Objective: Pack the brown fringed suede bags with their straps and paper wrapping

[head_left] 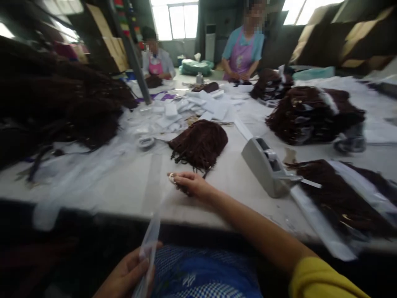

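Observation:
My left hand [127,275] is low over my lap, fingers closed on the lower end of a long clear plastic sleeve [152,223] that runs up onto the white table [130,190]. My right hand [190,184] rests on the table near the front edge, fingers curled on the sleeve's upper part, just below a dark brown fringed piece [200,145] lying flat. A grey tape dispenser [268,165] stands to the right of that hand.
Heaps of brown fringed pieces lie at the left [62,107], at the right [313,114] and bagged at the near right [344,196]. White labels [192,109] are scattered mid-table. Two people work at the far side [243,49].

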A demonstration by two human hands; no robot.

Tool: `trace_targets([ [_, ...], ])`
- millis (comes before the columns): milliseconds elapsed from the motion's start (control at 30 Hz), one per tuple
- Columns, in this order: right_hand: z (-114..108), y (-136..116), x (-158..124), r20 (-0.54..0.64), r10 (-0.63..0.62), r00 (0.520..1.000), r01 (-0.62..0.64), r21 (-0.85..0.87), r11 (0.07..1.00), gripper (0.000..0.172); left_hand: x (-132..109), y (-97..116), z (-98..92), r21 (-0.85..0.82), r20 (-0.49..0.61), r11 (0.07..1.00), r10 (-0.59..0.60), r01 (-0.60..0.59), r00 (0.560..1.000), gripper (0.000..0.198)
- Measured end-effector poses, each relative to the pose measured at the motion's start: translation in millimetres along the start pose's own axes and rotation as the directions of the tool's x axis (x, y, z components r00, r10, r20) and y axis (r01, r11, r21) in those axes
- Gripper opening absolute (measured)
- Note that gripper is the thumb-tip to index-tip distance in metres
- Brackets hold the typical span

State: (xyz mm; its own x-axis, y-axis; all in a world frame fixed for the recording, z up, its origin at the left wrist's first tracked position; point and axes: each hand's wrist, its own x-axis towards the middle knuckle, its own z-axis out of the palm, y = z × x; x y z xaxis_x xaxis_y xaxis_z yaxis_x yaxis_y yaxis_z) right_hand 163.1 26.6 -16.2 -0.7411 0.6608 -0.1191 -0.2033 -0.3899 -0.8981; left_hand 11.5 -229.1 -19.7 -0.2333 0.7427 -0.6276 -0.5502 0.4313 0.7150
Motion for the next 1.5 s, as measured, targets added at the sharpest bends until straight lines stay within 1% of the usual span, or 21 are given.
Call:
trace_targets([
  [67, 2, 2, 0, 0.009, 0.002, 1.0, -0.002, 0.004, 1.0, 0.034, -4, 5, -24.4, -0.267, -0.145, 0.959, 0.057, -0.094, 0.988, 0.04],
  [100, 3, 2, -2, 0.014, 0.005, 1.0, -0.005, -0.009, 1.0, 0.034, -4, 8, -39.7, -0.405, -0.252, 0.897, 0.078, -0.179, 0.965, 0.035],
  [133, 5, 1, -4, 0.019, 0.006, 1.0, -0.005, -0.031, 0.999, 0.034, -3, 10, -55.7, -0.518, -0.355, 0.815, 0.07, -0.259, 0.932, 0.038],
  [200, 8, -1, -9, 0.024, -0.019, 1.0, 0.02, -0.081, 0.997, 0.033, 2, 4, -83.7, -0.639, -0.508, 0.675, -0.009, -0.37, 0.862, 0.052],
  [267, 12, -3, -12, 0.037, -0.061, 0.997, 0.065, -0.12, 0.991, 0.032, 8, -16, -96.0, -0.667, -0.54, 0.66, -0.107, -0.347, 0.835, 0.055],
  [300, 14, -3, -13, 0.052, -0.075, 0.996, 0.082, -0.139, 0.987, 0.031, 10, -30, -94.1, -0.68, -0.514, 0.684, -0.189, -0.263, 0.837, 0.051],
  [333, 15, -3, -14, 0.074, -0.084, 0.994, 0.095, -0.16, 0.983, 0.031, 12, -44, -86.9, -0.707, -0.415, 0.698, -0.275, -0.117, 0.867, 0.047],
  [367, 16, -3, -15, 0.099, -0.09, 0.991, 0.107, -0.183, 0.977, 0.03, 13, -56, -75.6, -0.711, -0.33, 0.703, -0.347, 0.011, 0.878, 0.043],
  [400, 17, -2, -16, 0.126, -0.094, 0.987, 0.12, -0.21, 0.97, 0.03, 14, -65, -61.3, -0.706, -0.269, 0.706, -0.35, 0.064, 0.897, 0.04],
  [433, 17, -1, -16, 0.151, -0.098, 0.984, 0.132, -0.237, 0.962, 0.029, 15, -68, -45.9, -0.699, -0.26, 0.714, -0.315, 0.047, 0.913, 0.037],
  [500, 17, 1, -17, 0.19, -0.095, 0.977, 0.148, -0.287, 0.946, 0.029, 18, -59, -17.4, -0.658, -0.309, 0.746, -0.146, -0.1, 0.94, 0.031],
  [567, 17, 2, -18, 0.205, -0.093, 0.974, 0.157, -0.324, 0.933, 0.029, 22, -36, 2.8, -0.61, -0.356, 0.757, 0.003, -0.235, 0.934, 0.026],
  [667, 18, 2, -19, 0.206, -0.116, 0.972, 0.185, -0.36, 0.914, 0.029, 28, 5, 20.4, -0.577, -0.318, 0.746, 0.171, -0.334, 0.932, 0.021],
  [767, 18, 2, -22, 0.209, -0.153, 0.966, 0.226, -0.391, 0.892, 0.028, 36, 32, 37.3, -0.544, -0.276, 0.742, 0.284, -0.393, 0.918, 0.026],
  [933, 20, 2, -26, 0.192, -0.235, 0.953, 0.3, -0.47, 0.83, 0.023, 57, 56, 69.3, -0.446, -0.254, 0.773, 0.374, -0.451, 0.892, 0.032],
  [1100, 24, 1, -28, 0.14, -0.317, 0.938, 0.34, -0.549, 0.764, 0.017, 70, 68, 84.9, -0.442, -0.223, 0.786, 0.371, -0.433, 0.901, 0.024],
  [1200, 24, 1, -28, 0.146, -0.328, 0.933, 0.352, -0.55, 0.757, 0.014, 72, 72, 87.7, -0.432, -0.191, 0.799, 0.372, -0.418, 0.909, 0.025],
  [1267, 24, 2, -27, 0.147, -0.332, 0.932, 0.357, -0.546, 0.758, 0.012, 75, 74, 88.8, -0.432, -0.177, 0.79, 0.399, -0.435, 0.9, 0.03],
  [1333, 23, 3, -27, 0.143, -0.333, 0.932, 0.355, -0.543, 0.761, 0.012, 79, 77, 89.8, -0.471, -0.209, 0.758, 0.402, -0.452, 0.892, 0.03],
  [1400, 23, 4, -27, 0.136, -0.337, 0.932, 0.355, -0.542, 0.762, 0.013, 85, 79, 91.2, -0.564, -0.251, 0.717, 0.323, -0.41, 0.912, 0.025],
  [1500, 23, 2, -28, 0.125, -0.348, 0.929, 0.359, -0.534, 0.765, 0.016, 91, 77, 94.2, -0.676, -0.203, 0.681, 0.195, -0.281, 0.96, 0.021],
])
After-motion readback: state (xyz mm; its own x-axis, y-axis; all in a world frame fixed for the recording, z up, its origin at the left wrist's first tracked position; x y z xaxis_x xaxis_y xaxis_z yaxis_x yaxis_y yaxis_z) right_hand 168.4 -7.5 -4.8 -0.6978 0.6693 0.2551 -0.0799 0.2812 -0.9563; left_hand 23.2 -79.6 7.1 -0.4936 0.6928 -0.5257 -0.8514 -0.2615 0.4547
